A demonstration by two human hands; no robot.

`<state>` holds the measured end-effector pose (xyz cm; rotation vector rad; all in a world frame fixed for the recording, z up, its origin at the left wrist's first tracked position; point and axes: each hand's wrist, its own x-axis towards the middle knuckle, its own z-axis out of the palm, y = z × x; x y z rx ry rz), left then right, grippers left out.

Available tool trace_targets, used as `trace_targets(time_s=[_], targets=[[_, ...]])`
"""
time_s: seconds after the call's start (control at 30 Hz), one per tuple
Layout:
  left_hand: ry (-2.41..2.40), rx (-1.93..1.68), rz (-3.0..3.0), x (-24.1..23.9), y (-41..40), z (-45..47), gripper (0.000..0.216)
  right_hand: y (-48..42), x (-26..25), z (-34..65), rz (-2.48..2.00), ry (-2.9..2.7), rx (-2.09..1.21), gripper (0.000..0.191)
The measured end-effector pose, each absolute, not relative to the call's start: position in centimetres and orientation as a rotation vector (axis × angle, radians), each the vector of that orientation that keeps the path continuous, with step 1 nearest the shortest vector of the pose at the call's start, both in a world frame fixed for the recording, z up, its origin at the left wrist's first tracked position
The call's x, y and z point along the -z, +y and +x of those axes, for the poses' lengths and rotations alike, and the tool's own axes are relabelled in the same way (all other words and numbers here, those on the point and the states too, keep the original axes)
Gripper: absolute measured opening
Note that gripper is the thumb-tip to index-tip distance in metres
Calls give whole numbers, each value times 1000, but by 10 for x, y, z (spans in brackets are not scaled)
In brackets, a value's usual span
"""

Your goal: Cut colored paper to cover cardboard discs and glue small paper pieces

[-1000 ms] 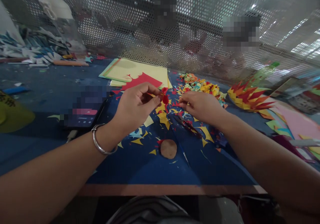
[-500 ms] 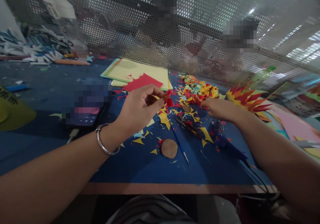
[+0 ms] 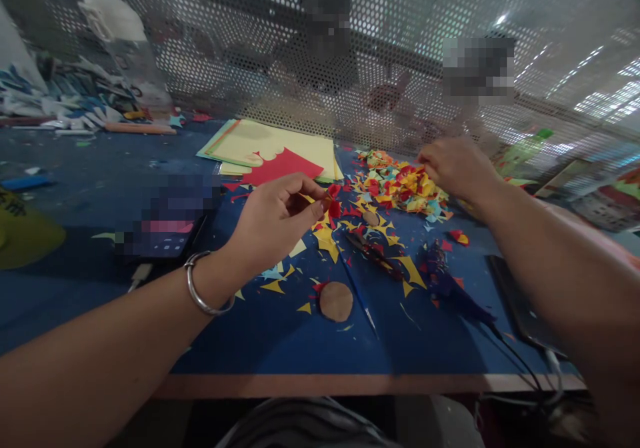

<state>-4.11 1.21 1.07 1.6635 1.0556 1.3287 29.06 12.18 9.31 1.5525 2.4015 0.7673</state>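
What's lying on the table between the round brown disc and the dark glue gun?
In the head view, a thin blue-handled tool lies between the round brown disc and dark glue gun, amid yellow and red paper scraps.

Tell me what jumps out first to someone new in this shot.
The left hand at centre pinches a small red paper piece above the blue table. Beyond it, the right hand reaches over a bright heap of paper scraps. A perforated metal screen walls off the back.
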Motion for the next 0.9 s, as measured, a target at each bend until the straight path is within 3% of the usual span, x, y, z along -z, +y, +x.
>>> trace_targets(time_s=[0.3,0.9], targets=[[1084,-1327,1713,-10,13,-43,12,155,-110,296,1732,2372,-874,33],[1090,-1302,1779,-13,7,-41,10,106,-85,285,1465,2451,-347,22]])
